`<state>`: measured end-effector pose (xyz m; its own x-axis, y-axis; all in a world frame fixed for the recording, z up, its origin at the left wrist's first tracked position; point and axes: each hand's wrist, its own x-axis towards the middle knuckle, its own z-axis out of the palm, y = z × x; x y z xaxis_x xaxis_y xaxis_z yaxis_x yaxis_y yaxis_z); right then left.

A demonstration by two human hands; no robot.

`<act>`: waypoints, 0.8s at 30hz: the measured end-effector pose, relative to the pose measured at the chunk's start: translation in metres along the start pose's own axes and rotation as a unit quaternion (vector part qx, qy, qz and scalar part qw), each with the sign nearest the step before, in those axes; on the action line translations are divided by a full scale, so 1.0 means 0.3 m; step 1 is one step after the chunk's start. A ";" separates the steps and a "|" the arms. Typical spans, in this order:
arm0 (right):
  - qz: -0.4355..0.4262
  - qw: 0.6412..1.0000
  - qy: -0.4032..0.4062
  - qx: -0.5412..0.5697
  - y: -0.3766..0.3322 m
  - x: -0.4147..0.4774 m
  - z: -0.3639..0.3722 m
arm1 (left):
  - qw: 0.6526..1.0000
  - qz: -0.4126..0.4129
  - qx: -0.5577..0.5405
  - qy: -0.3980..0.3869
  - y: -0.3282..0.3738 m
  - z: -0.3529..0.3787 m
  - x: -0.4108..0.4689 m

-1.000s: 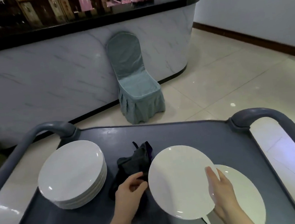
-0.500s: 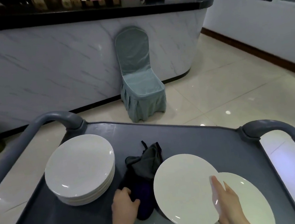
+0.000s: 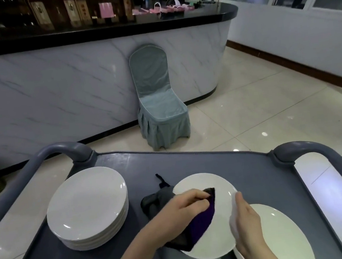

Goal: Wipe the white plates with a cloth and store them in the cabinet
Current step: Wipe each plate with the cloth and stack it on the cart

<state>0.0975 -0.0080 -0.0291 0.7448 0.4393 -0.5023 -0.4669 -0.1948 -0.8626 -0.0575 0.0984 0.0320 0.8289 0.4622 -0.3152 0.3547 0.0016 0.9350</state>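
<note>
Left hand (image 3: 183, 207) grip curled round dark cloth (image 3: 200, 226), pressing it on plate (image 3: 219, 189). Right hand (image 3: 246, 223) grip on plate's right rim, blurred, probably pinching. Plate over cart (image 3: 256, 173); stack (image 3: 87, 205) left.

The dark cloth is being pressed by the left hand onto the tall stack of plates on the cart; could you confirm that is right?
Not quite: the head view shows the left hand pressing the dark cloth onto the single plate that the right hand holds by its rim, not the tall stack of plates, which stands apart on the cart.
</note>
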 end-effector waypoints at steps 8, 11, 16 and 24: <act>0.007 0.999 0.005 0.044 -0.086 -0.022 -0.012 | 0.842 0.306 0.429 0.117 -0.180 0.035 0.024; -0.001 1.000 -0.011 0.024 -0.097 -0.040 -0.009 | 0.740 0.307 0.598 0.026 -0.196 0.118 0.039; 0.007 0.999 -0.048 0.016 -0.064 -0.087 0.021 | 0.756 0.277 0.587 0.079 -0.161 0.115 0.107; -0.031 0.998 0.041 0.044 -0.158 -0.056 -0.035 | 0.758 0.154 0.612 0.163 -0.154 0.047 0.044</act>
<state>0.1121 -0.0152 0.0194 0.8088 0.3741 -0.4537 -0.4556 -0.0893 -0.8857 -0.0567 0.0919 -0.0177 0.8742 0.4676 0.1305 0.4664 -0.8836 0.0416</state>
